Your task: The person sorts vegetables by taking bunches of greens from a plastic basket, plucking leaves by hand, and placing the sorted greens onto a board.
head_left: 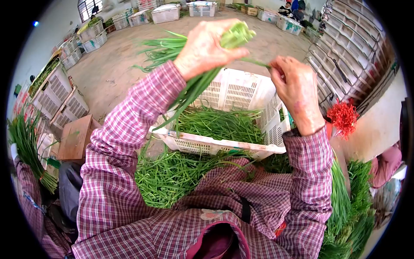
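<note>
My left hand [202, 49] is raised over the crate, closed around a bunch of chives [237, 35]. The pale cut ends point right, and the long leaves hang down to the left. My right hand [297, 88] is at the same height further right, its thumb and fingers pinching a single chive leaf [257, 63] that stretches towards the bunch. Below both hands stands a white plastic crate [241, 84] with loose chives [220, 123] in it. Cut green leaves [172, 179] lie in a heap between the crate and my body.
A red bundle of ties [343, 118] hangs at the right, near stacked crates [345, 52] and bundled chives [345, 207]. At the left, another person's sleeve [28, 172] is beside a bunch [28, 142] and a wooden box [71, 140]. More crates [166, 14] line the walls.
</note>
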The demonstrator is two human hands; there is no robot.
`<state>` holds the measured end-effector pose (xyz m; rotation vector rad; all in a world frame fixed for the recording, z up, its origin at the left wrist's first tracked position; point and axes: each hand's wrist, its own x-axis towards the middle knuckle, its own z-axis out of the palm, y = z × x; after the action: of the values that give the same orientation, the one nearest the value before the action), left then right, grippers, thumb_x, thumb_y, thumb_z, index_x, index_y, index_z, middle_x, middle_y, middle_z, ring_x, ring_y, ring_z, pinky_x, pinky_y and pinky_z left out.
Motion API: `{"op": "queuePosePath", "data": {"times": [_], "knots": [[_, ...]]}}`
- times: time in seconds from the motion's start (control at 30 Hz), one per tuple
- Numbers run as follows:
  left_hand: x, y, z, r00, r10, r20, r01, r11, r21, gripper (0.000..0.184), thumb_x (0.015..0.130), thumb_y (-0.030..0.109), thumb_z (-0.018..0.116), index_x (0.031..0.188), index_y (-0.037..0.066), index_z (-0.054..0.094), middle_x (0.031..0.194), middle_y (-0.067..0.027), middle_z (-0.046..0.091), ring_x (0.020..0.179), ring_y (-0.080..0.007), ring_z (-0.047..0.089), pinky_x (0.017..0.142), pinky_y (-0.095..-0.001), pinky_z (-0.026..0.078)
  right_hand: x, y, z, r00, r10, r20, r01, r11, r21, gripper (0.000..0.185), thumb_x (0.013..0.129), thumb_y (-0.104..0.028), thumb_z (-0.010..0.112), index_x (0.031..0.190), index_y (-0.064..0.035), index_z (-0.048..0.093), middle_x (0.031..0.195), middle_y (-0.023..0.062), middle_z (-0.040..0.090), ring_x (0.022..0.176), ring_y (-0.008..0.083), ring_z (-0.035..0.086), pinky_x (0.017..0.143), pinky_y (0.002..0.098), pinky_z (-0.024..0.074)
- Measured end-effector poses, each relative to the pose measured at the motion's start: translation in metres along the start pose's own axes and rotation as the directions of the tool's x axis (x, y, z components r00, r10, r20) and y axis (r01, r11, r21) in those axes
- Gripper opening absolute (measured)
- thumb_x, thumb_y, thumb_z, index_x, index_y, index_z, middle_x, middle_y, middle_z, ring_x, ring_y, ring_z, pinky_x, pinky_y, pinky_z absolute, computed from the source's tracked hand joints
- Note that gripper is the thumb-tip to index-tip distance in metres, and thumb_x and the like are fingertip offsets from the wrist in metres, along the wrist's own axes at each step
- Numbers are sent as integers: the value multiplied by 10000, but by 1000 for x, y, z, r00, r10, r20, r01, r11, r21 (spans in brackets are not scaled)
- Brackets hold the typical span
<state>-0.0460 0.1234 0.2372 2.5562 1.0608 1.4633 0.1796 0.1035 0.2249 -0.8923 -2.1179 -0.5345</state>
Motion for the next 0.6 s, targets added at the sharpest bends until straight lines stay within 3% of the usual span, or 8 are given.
{"op": "queuePosePath", "data": {"times": [0.07, 0.2, 0.27, 0.33, 0.4, 0.47, 0.53, 0.6], "knots": [[-11, 0, 13, 999, -40, 25, 42, 996, -80, 221, 754, 155, 749, 934, 81, 644, 870, -26, 682, 772, -120, 648, 720, -283, 547, -12, 3, 2, 998, 24, 66, -27, 999, 38, 61, 824, -109, 588, 824, -54, 613, 716, 118, 594, 616, 293, 605, 563, 384, 485], [-63, 3, 70, 992, 119, -30, -120, 992, -48, 237, 744, 261, 746, 901, 132, 625, 763, -12, 675, 673, -120, 645, 665, -266, 552, -70, 16, 22, 985, 59, 159, -80, 989, 125, 50, 806, -84, 596, 848, -64, 615, 719, 117, 590, 618, 286, 613, 543, 368, 485], [-97, 9, 102, 984, -25, 179, 50, 989, -136, 275, 732, 320, 743, 896, 141, 614, 738, -7, 660, 648, -128, 633, 614, -280, 536, -110, 16, 27, 964, 81, 253, -120, 983, 142, 77, 797, -71, 603, 872, -63, 617, 771, 120, 607, 648, 291, 628, 569, 373, 503], [-129, 23, 134, 976, -20, 218, 38, 996, -78, 276, 717, 315, 746, 883, 142, 609, 677, 5, 622, 604, -138, 609, 541, -309, 498, -146, 15, 24, 920, 132, 368, -190, 974, 126, 99, 787, -53, 606, 884, -66, 619, 784, 124, 603, 656, 309, 622, 576, 378, 503], [-154, 35, 171, 922, 17, 387, 27, 994, -109, 318, 698, 312, 749, 924, 144, 601, 720, -15, 607, 652, -164, 601, 563, -340, 477, -177, 13, 18, 893, 182, 412, -255, 958, 128, 110, 782, -46, 612, 889, -70, 621, 780, 125, 593, 650, 319, 610, 570, 378, 494], [-171, 47, 185, 919, 144, 368, -102, 986, -131, 426, 640, 187, 732, 1032, 128, 575, 870, -49, 601, 787, -203, 583, 703, -346, 461, -196, 8, 6, 842, 225, 491, -305, 949, 87, 98, 788, -61, 617, 886, -68, 623, 776, 110, 591, 630, 319, 595, 558, 390, 479], [-180, 55, 200, 925, 162, 345, -140, 986, -87, 417, 622, 127, 704, 1018, 113, 575, 798, -45, 575, 770, -205, 576, 692, -348, 455, -208, 5, -7, 786, 275, 553, -347, 938, 26, 103, 789, -62, 615, 891, -76, 622, 790, 111, 601, 657, 312, 610, 574, 381, 492], [-190, 59, 205, 895, 164, 415, -138, 986, -93, 393, 628, 119, 693, 1002, 108, 574, 773, -48, 560, 766, -207, 573, 693, -351, 455, -227, 20, -15, 825, 291, 484, -314, 949, -35, 102, 790, -55, 610, 891, -69, 620, 819, 116, 620, 688, 304, 626, 600, 372, 508]]}}
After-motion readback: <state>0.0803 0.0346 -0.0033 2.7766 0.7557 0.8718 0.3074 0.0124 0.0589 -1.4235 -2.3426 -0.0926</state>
